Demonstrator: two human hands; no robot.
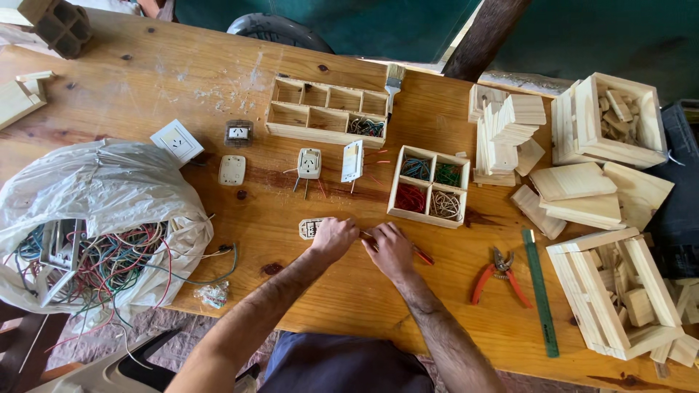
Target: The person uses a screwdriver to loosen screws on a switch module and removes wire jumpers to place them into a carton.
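Thin red wire point(421, 255) between both hands, over grainy wooden table point(349, 291)

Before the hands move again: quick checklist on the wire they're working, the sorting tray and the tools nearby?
1. Left hand and right hand both on the red wire: ok, fingers meet at the table.
2. Socket module beside left hand: ok, within reach.
3. Four-compartment tray above the hands: ok, each compartment holds its own wire coil.
4. Red-handled pliers free, right of the hands: ok.
5. Wire's end stripped or not: cannot tell, hidden by fingers.
6. Bag of tangled wires on the table edge: not ok, strands hang over.
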